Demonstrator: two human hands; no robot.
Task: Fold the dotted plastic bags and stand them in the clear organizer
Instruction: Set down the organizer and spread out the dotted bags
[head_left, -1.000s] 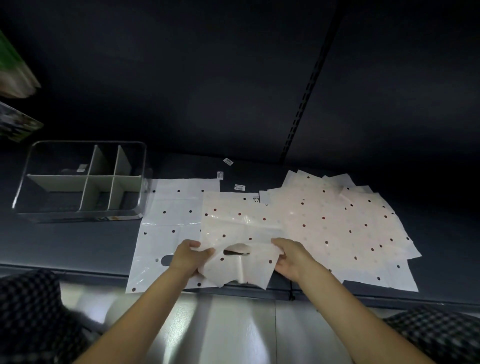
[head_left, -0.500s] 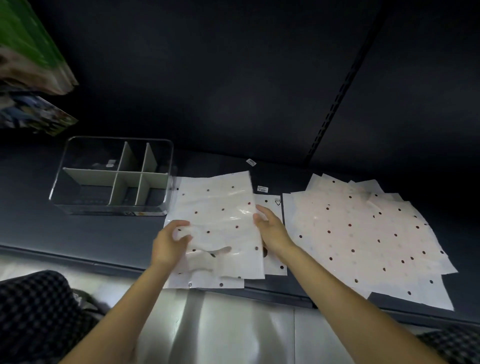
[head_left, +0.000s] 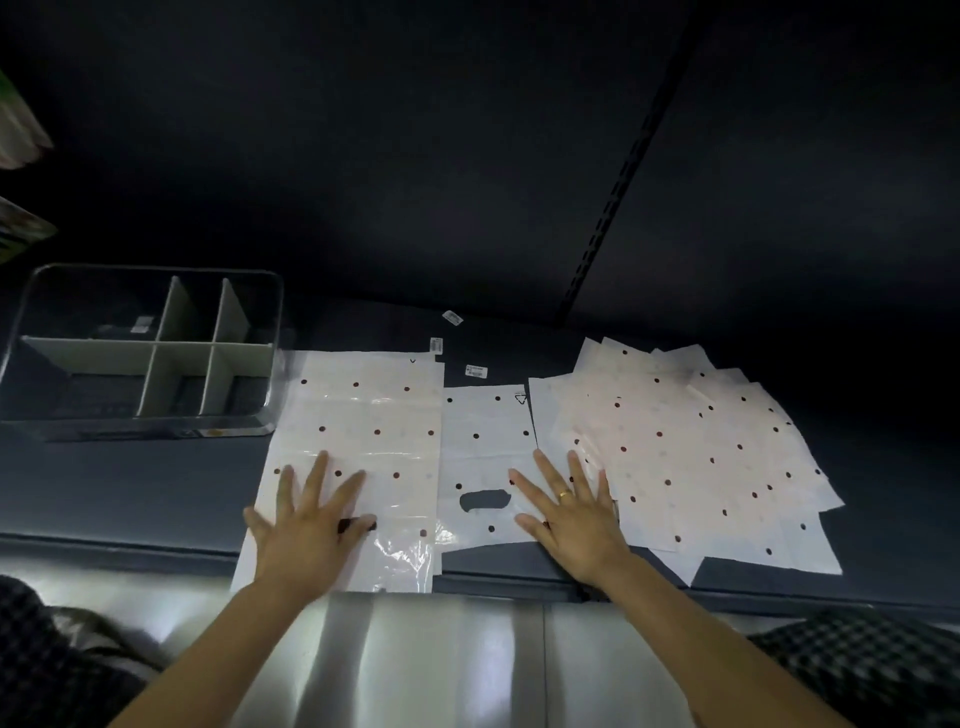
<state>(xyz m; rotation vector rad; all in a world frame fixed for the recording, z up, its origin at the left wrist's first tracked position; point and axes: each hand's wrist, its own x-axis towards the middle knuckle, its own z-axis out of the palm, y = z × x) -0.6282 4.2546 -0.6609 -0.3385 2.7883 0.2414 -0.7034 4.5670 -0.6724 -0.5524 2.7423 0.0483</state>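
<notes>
Left hand (head_left: 306, 525) and right hand (head_left: 571, 512) both lie flat, fingers spread, gripping nothing, each pressing a white dotted plastic bag (head_left: 363, 447) on the dark worktop (head_left: 130, 483). Thin, slippery film, likely best pinched at edges. Beyond-left, the clear divided organizer (head_left: 270, 332) holds none

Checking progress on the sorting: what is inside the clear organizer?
The clear organizer shows grey dividers and a small label in a back compartment. No bags stand in it. The bottoms of some compartments are hidden by the dividers.
</notes>
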